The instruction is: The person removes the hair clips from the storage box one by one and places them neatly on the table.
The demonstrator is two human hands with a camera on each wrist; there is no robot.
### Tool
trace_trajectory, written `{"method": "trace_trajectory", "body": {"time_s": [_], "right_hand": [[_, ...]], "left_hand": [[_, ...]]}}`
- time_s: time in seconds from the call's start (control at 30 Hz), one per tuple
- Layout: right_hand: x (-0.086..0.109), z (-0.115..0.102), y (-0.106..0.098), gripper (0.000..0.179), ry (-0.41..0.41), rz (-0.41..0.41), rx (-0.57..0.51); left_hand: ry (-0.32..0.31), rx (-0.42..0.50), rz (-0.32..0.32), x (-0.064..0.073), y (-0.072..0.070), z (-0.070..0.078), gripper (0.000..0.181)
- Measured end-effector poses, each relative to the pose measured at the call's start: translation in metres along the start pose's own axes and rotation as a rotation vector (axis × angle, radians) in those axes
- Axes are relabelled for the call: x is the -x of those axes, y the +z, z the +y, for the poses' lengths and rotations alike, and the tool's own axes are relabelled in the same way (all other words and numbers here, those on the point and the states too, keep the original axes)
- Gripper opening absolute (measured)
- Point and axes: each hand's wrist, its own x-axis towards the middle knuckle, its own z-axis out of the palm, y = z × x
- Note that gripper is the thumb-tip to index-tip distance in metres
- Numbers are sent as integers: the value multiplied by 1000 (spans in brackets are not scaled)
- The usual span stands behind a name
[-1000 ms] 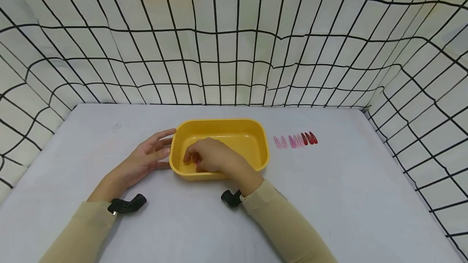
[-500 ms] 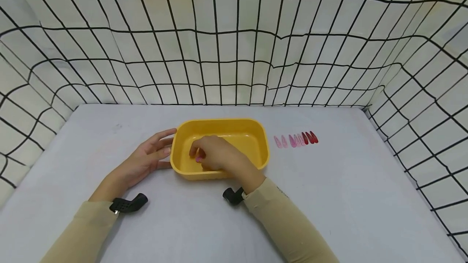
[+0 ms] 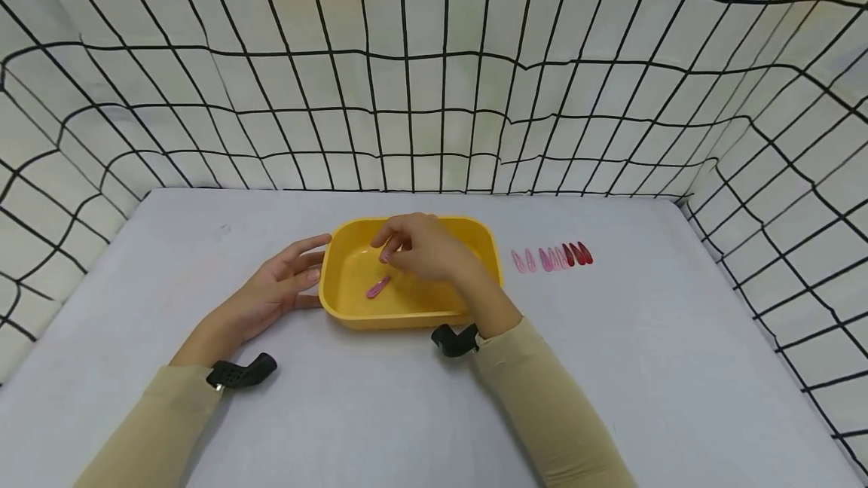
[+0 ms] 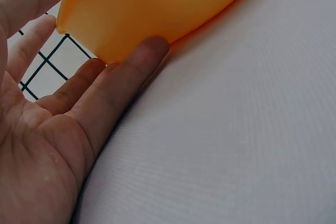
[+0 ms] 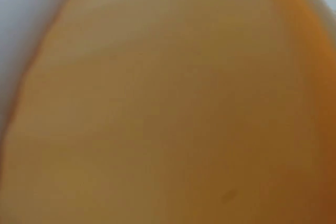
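Note:
A yellow tray (image 3: pixel 410 320) stands on the white table. My left hand (image 3: pixel 274 288) lies at its left end, fingers fairly straight; in the left wrist view the fingertips touch the tray's outer wall (image 4: pixel 157 9). Over the tray, my right hand (image 3: pixel 427 247) pinches a small pink hair clip (image 3: pixel 384 256), mostly covered by the fingers. One more pink hair clip (image 3: pixel 378 286) lies on the tray floor, below those fingertips. The right wrist view holds only the tray's blurred wall (image 5: pixel 157 103); the hand is out of it.
Right of the tray, several hair clips lie in a row: light pink clips (image 3: pixel 524 260), darker pink ones, then red clips (image 3: pixel 578 254) at the right end. A black wire grid (image 3: pixel 420 108) rises behind the table (image 3: pixel 644 367) and along both sides.
My right hand has lifted from the tray floor, moving back and to the right with the pink clip. A clip on the floor has come into sight. The left hand keeps its place.

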Motion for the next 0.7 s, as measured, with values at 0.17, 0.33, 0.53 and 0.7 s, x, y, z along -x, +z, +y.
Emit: {"method": "trace_trajectory", "body": {"time_s": [0.17, 0.33, 0.53, 0.7], "right_hand": [[5, 0, -12, 16, -33, 102, -126], [9, 0, -21, 18, -32, 162, -289], [13, 4, -29, 21, -43, 215, -397], [15, 4, -30, 20, -62, 262, -458]], "left_hand": [[-7, -8, 7, 0, 1, 1, 56], [1, -2, -2, 0, 1, 1, 56], [4, 4, -3, 0, 2, 1, 56], [6, 10, -5, 1, 2, 0, 55]]}}
